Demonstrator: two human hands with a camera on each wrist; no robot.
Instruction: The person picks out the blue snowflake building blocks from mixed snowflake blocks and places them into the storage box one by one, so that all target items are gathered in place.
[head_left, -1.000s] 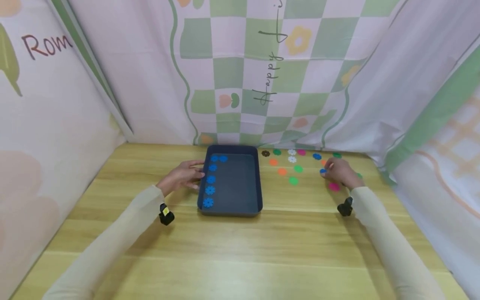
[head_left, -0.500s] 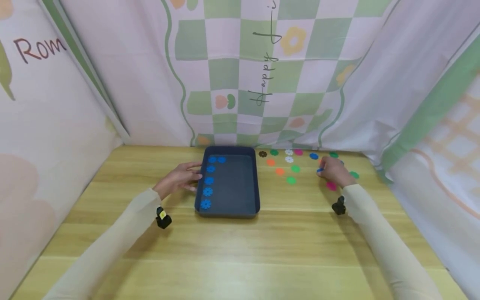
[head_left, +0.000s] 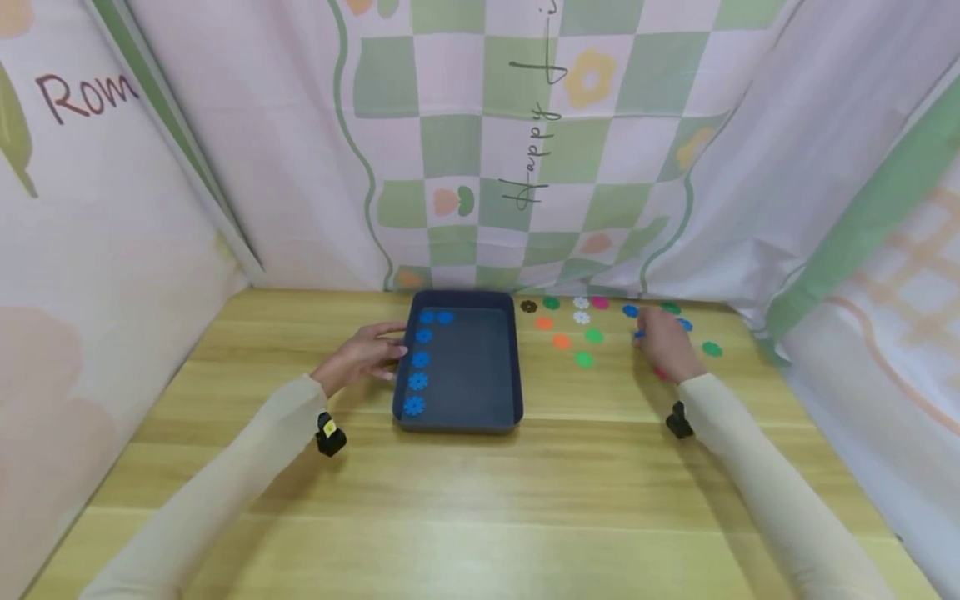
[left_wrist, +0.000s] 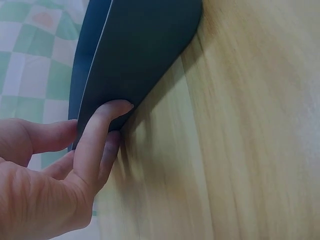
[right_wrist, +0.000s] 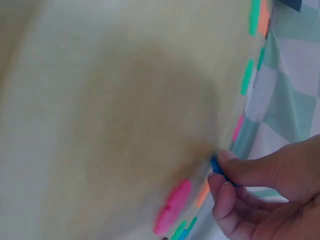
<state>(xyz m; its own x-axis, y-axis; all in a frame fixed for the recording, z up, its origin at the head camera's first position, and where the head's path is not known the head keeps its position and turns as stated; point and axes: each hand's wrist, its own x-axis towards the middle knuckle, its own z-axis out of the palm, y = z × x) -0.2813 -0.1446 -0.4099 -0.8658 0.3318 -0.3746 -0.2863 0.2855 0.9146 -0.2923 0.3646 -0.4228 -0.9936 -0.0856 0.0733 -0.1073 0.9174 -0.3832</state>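
Here, my right hand [head_left: 663,343] pinched a blue flower disc [right_wrist: 216,165] between thumb and fingertips above the counter [head_left: 480,492], while my left hand [head_left: 360,357], fingers nearly straight, touched the tray [head_left: 517,367].

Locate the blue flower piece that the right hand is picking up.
In the head view, the blue flower piece is pinched in the right hand, right of the dark tray, beside a green piece.

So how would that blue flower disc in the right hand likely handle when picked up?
The blue flower disc, pinched in the right hand, looks thin and flat: probably light and stiff. Lying flat it is unlikely to roll, though awkward to lift off the table.
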